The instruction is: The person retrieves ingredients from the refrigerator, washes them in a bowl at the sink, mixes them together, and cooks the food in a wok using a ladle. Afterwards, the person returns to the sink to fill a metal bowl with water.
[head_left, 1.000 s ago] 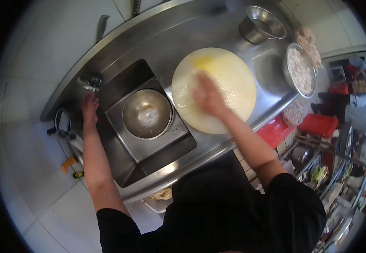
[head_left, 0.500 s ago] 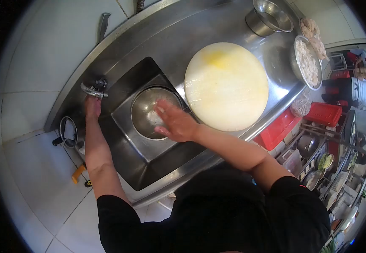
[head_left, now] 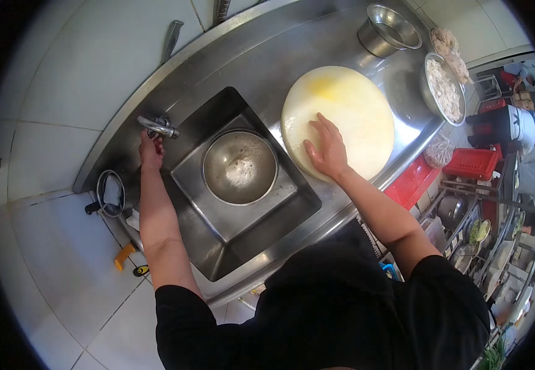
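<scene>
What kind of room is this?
Probably a restaurant kitchen. There's a metal sink with a tap, a big round cutting board under the right hand, and a large bowl full of pale, raw-looking meat.

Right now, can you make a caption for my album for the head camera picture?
Left hand at the faucet, right hand over a round board.

Wears a black top with a short, loose left sleeve and a matching right sleeve, cut wide at the hems, well behind the bare left hand and bare right hand.
</scene>
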Motion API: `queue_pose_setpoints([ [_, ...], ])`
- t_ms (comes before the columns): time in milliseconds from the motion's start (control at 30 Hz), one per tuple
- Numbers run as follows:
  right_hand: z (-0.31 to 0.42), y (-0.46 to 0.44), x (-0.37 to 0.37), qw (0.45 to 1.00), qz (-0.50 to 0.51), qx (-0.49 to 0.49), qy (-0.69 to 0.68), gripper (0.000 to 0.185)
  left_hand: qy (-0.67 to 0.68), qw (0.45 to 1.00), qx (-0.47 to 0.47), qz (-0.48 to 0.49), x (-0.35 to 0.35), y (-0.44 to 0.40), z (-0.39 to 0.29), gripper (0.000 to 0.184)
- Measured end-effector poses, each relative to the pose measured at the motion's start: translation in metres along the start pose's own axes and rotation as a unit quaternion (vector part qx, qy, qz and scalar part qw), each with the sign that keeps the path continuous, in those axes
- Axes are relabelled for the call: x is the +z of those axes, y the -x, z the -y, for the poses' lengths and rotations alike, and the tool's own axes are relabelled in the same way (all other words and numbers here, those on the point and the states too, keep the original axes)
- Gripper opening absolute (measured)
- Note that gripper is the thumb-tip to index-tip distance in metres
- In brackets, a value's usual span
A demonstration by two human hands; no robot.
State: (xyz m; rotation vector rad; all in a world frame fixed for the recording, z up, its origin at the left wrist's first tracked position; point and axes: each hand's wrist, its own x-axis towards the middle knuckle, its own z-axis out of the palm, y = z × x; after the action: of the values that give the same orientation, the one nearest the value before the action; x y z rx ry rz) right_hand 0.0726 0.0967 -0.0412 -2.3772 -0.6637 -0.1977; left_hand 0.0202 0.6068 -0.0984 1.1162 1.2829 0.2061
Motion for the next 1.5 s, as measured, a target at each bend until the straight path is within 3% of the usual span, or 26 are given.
queue_pose_setpoints([
  [67,0.004,0.0,0.0,1.0,0.005,-0.007,0.029,0.051,0.065,0.996,0.047,0.048,0.002,0.002,0.003,0.049],
  [200,0.001,-0.004,0.002,0.998,0.039,-0.007,0.057,0.054,0.069,0.996,0.045,0.029,0.009,-0.008,0.002,0.049],
  [333,0.001,-0.002,0.001,0.997,0.059,0.005,0.048,0.053,0.046,0.998,-0.011,-0.028,0.011,-0.03,-0.004,0.049],
  [467,-0.003,-0.005,0.003,0.998,0.047,0.0,0.044,0.052,0.037,0.997,-0.062,-0.012,0.006,-0.024,-0.016,0.052],
  [600,-0.004,-0.005,0.004,0.998,0.046,0.008,0.044,0.052,0.004,0.999,-0.013,-0.037,0.018,-0.014,-0.011,0.05],
  [700,-0.002,-0.004,0.004,0.999,0.039,0.003,0.033,0.052,0.052,0.995,0.004,-0.09,0.032,0.015,-0.007,0.046],
  [767,-0.002,-0.005,0.003,0.998,0.043,0.004,0.034,0.052,0.168,0.984,0.052,-0.019,0.032,0.017,0.003,0.038],
  [900,-0.003,-0.005,0.004,0.998,0.046,0.002,0.037,0.052,0.155,0.986,0.053,0.015,0.02,-0.004,0.008,0.031],
  [1000,-0.005,-0.004,0.004,0.997,0.065,0.011,0.038,0.054,0.218,0.97,0.09,0.057,0.032,-0.015,0.007,0.027],
  [1033,-0.006,-0.004,0.004,0.997,0.064,0.011,0.038,0.054,0.072,0.97,0.23,0.015,0.036,-0.026,0.02,0.027],
  [1067,-0.006,-0.004,0.005,0.997,0.064,0.011,0.036,0.054,-0.08,0.929,0.359,-0.03,0.039,-0.037,0.033,0.027],
  [1133,-0.007,-0.004,0.006,0.997,0.069,0.008,0.037,0.054,-0.003,0.951,0.266,-0.157,0.051,-0.082,0.075,0.027],
  [1167,-0.007,-0.004,0.006,0.997,0.072,0.009,0.041,0.054,0.213,0.953,0.151,-0.156,0.067,-0.081,0.077,0.025],
  [1200,-0.007,-0.005,0.007,0.997,0.071,0.006,0.04,0.054,0.418,0.897,0.027,-0.143,0.09,-0.074,0.084,0.025],
  [1267,-0.005,-0.005,0.004,0.997,0.05,-0.014,0.05,0.052,0.359,0.928,-0.089,0.04,0.115,-0.07,0.12,0.035],
  [1333,-0.003,-0.005,0.002,0.998,0.048,-0.02,0.048,0.05,0.354,0.917,-0.173,0.064,0.151,-0.022,0.112,0.035],
  [1467,0.004,-0.007,0.016,0.999,0.032,-0.03,0.0,0.044,0.227,0.953,-0.174,0.099,0.166,0.015,0.087,0.033],
  [1500,0.023,-0.006,0.032,0.991,0.027,-0.045,-0.126,0.04,0.213,0.957,-0.153,0.125,0.164,0.014,0.087,0.033],
])
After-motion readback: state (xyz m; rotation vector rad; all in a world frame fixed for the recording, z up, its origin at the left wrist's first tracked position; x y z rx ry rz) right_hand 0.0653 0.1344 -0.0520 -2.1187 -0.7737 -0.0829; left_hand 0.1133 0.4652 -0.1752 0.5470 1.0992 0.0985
